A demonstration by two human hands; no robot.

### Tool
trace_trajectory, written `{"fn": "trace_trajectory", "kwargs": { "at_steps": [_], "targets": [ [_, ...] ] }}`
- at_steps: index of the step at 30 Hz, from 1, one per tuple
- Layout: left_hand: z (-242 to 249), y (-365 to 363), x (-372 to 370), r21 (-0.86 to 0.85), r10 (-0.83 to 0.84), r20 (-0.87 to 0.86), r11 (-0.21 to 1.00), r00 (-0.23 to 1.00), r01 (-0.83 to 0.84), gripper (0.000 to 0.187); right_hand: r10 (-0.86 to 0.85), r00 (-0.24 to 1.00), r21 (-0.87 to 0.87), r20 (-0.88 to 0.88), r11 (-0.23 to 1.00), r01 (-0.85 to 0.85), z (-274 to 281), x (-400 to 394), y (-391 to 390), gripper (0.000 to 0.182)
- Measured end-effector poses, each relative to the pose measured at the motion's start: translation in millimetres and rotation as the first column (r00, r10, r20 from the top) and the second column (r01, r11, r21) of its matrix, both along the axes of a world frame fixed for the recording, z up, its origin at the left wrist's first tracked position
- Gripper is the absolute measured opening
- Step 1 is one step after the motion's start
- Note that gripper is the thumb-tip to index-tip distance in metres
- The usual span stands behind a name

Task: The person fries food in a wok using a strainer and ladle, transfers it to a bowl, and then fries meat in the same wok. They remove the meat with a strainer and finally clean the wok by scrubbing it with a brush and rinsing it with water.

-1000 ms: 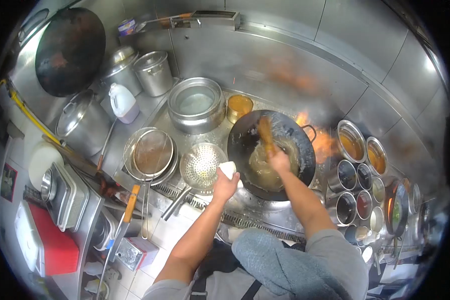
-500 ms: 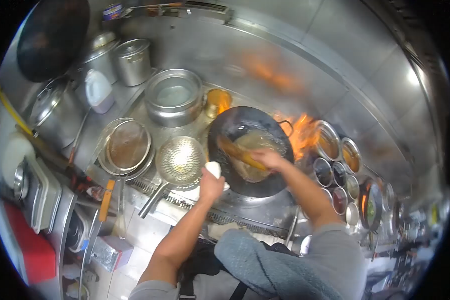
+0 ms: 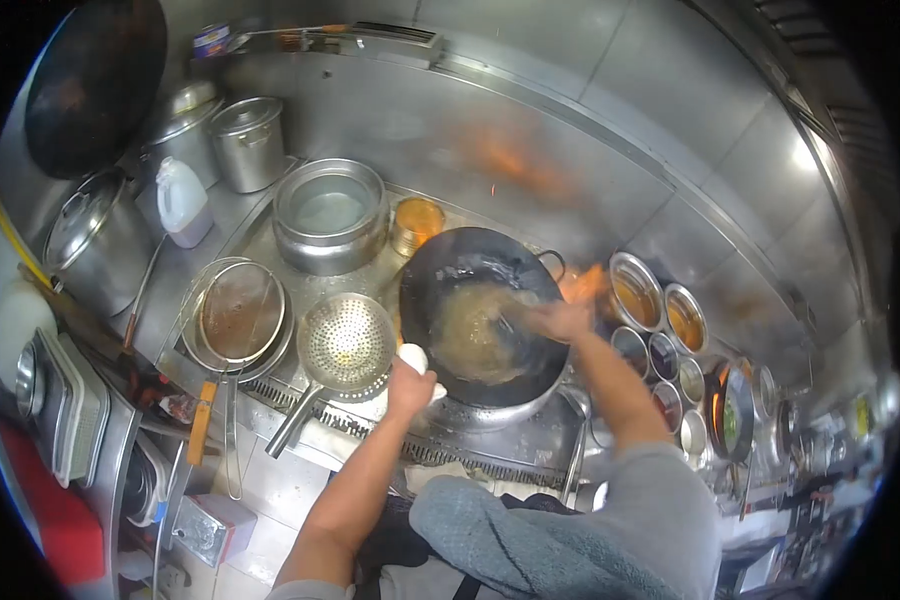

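My left hand (image 3: pixel 410 387) is closed on a folded white cloth (image 3: pixel 414 357) at the near left rim of a large black wok (image 3: pixel 430 262). Cloudy brownish liquid (image 3: pixel 475 335) swirls in the wok's bottom. Over the wok's right side is my right hand (image 3: pixel 562 321), smeared by motion, its fingers closed round a wok brush that is mostly lost in the blur. Left of the wok lies a perforated metal strainer (image 3: pixel 345 345), its handle toward me.
Flames (image 3: pixel 585 285) rise behind the wok's right rim. A metal pot of water (image 3: pixel 330 250) and a tin (image 3: pixel 417 226) stand at the back. Sieves (image 3: pixel 240 312) rest at left. Sauce containers (image 3: pixel 635 290) line the right side. A grey towel (image 3: pixel 500 530) hangs near me.
My right hand has swept the brush to the wok's right side. The liquid has been stirred round, and the flames look smaller. My left hand stays at the rim; the view has shifted slightly.
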State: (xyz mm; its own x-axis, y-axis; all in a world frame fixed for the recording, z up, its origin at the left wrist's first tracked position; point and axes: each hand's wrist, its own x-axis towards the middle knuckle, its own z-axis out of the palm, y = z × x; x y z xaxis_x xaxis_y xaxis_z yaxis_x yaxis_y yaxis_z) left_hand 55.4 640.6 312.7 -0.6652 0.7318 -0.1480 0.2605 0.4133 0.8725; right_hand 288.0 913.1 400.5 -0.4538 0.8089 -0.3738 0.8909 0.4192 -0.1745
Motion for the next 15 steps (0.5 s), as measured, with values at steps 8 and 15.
{"fn": "trace_trajectory", "kwargs": {
  "at_steps": [8,15],
  "targets": [
    [37.0,-18.0,6.8,0.099,-0.018,0.076,0.995,0.997,0.010,0.060,0.024,0.994,-0.005,-0.111,1.000,-0.025,-17.5,-11.0,-145.2,0.049],
    [17.7,3.8,-26.1,-0.049,-0.110,0.098,0.992,0.989,0.116,0.060,0.111,0.970,0.022,0.218,0.993,-0.118,62.6,53.4,-58.9,0.053]
  ]
}}
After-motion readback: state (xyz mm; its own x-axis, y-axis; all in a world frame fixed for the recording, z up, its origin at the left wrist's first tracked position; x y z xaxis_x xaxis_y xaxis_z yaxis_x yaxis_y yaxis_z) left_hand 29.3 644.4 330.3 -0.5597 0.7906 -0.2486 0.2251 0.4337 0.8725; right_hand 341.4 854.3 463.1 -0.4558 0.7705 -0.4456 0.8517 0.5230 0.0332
